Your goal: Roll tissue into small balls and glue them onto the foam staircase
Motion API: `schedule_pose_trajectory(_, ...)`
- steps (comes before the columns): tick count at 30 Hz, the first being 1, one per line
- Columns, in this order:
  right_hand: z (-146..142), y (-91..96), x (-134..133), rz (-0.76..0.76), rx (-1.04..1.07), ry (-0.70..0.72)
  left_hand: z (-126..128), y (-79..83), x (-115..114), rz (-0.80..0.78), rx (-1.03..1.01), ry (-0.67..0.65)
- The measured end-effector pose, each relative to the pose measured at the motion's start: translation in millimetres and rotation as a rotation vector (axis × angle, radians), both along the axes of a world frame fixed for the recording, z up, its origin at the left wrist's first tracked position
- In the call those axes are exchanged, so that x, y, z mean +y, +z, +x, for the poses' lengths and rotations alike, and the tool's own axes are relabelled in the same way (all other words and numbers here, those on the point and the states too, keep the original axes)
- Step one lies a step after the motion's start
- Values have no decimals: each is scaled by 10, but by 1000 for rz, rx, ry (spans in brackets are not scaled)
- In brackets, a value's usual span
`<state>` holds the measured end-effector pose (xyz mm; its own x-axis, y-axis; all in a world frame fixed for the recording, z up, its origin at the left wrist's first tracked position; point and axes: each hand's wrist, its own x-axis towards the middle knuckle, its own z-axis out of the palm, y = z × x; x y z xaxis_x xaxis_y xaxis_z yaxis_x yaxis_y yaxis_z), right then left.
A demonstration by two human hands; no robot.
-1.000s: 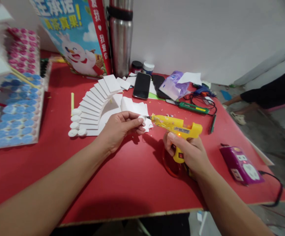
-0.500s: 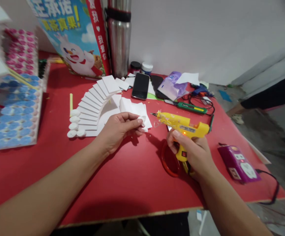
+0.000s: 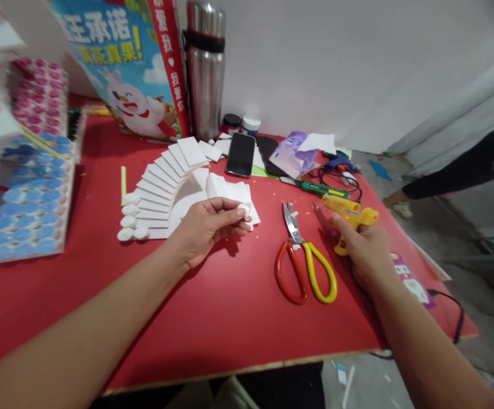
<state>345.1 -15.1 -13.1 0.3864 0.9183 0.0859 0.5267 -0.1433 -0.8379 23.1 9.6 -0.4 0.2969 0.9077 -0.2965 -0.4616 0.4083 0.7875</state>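
Note:
My left hand [image 3: 216, 224] is closed in a pinch on a small white paper roll [image 3: 245, 211], partly covered by the fingers. My right hand [image 3: 364, 247] wraps round the handle of a yellow glue gun [image 3: 344, 213], its nozzle pointing left over the table. Between the hands lie scissors [image 3: 297, 238] with one red and one yellow handle, blades parted. Behind my left hand stands a white fan-shaped stair model [image 3: 157, 184] with several white paper rolls [image 3: 129, 221] at its lower left end.
On the red table [image 3: 212, 318] are a phone [image 3: 240, 154], a steel thermos [image 3: 206, 85], a green-handled tool [image 3: 326, 190] and a purple power box [image 3: 412, 281]. A model with blue rolls [image 3: 29, 210] stands left. Another person's leg [image 3: 451, 170] shows at right.
My right hand has moved the glue gun right, away from my left hand, uncovering the scissors. My left hand keeps its pinch on the white roll.

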Motion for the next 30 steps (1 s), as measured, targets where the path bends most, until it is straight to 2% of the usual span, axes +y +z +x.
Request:
schedule_pose_trajectory(3, -16, 30, 18, -40, -51, -102, -8, -5, 2, -25, -62, -29)
schedule_pose_trajectory(6, 49, 127, -18, -84, -177, -49, -19, -8, 6, -47, -108, -31)
schedule_pose_trajectory(8, 79, 230, -148, -86, -320, 25, -27, -8, 13, -62, -120, -25)
schedule_pose_trajectory(10, 23, 374, -383, 11, -496, 99, -31, -6, 22, -70, -126, -23)
schedule_pose_trajectory(12, -160, 555, -669, 193, -691, 70, -31, -6, 28, -68, -133, -29)
schedule_pose_trajectory(14, -453, 742, -895, 254, -746, 2, -27, -8, 27, -55, -142, -48)
schedule_pose_trajectory(16, -788, 876, -946, 263, -602, 54, -22, -12, 17, -34, -154, -75)
schedule_pose_trajectory(18, -1080, 908, -788, 223, -425, 174, -20, -14, 5, -7, -170, -108)
schedule_pose_trajectory(20, -1281, 827, -494, 194, -223, 445, -22, -11, 0, 14, -197, -128)
schedule_pose_trajectory(22, -1395, 672, -196, 119, -33, 552, -29, -5, 7, 23, -224, -137)
schedule_pose_trajectory(25, -1464, 425, 45, 81, 230, 552, -44, -1, 31, 15, -235, -121)
schedule_pose_trajectory(27, -1474, 315, 59, 84, 331, 524, -51, -8, 42, 2, -226, -110)
schedule_pose_trajectory(30, -1466, 258, -1, 101, 354, 523, -54, -29, 38, -18, -201, -127)
